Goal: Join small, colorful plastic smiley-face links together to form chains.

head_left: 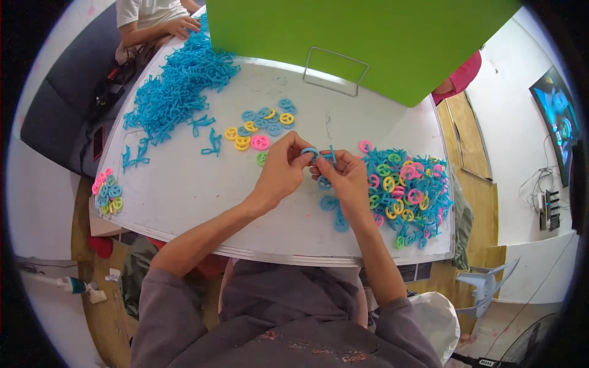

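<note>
My left hand (pixel 281 173) pinches a small blue plastic wheel (pixel 310 151) over the middle of the white table. Close against it, my right hand (pixel 348 183) has its fingers closed on a blue branched plastic piece (pixel 332 153), whose tip sticks up past the fingers. The fingertips partly cover both parts, and I cannot tell whether they are joined. Beyond my left hand lies a loose group of blue, yellow and pink wheels (pixel 260 142). Several blue wheels (pixel 329 203) lie beneath and beside my right hand.
A large heap of blue branched pieces (pixel 178 86) covers the far left. At right is a pile of blue pieces with coloured wheels (pixel 406 193). More wheels (pixel 108 191) sit at the left edge. A green panel (pixel 356 43) stands across the table's far side; another person's hand (pixel 182 26) touches the heap.
</note>
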`<move>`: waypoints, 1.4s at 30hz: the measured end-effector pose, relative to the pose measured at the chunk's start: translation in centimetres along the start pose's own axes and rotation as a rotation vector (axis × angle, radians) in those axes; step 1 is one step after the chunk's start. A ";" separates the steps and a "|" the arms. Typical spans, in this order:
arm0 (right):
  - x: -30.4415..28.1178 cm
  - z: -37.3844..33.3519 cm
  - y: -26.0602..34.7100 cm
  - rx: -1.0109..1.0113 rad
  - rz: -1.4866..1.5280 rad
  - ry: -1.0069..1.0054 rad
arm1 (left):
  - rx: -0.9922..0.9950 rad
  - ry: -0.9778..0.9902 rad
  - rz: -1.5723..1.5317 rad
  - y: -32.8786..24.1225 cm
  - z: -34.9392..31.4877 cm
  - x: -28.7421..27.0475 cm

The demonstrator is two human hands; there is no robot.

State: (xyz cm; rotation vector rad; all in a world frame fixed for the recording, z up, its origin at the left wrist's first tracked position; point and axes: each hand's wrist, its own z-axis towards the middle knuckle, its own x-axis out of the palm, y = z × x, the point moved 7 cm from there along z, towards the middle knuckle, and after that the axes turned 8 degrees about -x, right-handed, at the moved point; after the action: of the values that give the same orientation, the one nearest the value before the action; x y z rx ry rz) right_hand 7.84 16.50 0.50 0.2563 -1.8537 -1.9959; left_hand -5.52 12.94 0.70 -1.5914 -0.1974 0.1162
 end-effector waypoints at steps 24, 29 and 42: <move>-0.4 -0.2 1.7 -0.117 -0.364 -0.022 | 0.064 0.004 -0.064 -1.5 -0.2 0.0; -0.4 -0.3 1.7 -0.134 -0.389 -0.079 | 0.082 -0.046 0.012 -1.7 -0.4 -0.1; -0.4 -1.5 3.3 -0.253 -0.544 -0.244 | 0.108 -0.048 -0.041 -1.0 -0.2 0.1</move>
State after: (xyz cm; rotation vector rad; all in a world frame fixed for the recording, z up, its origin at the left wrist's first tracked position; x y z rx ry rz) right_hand 9.32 15.20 3.49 0.5054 -1.7743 -2.7096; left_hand -5.44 12.75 1.75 -1.4770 -0.2566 0.1309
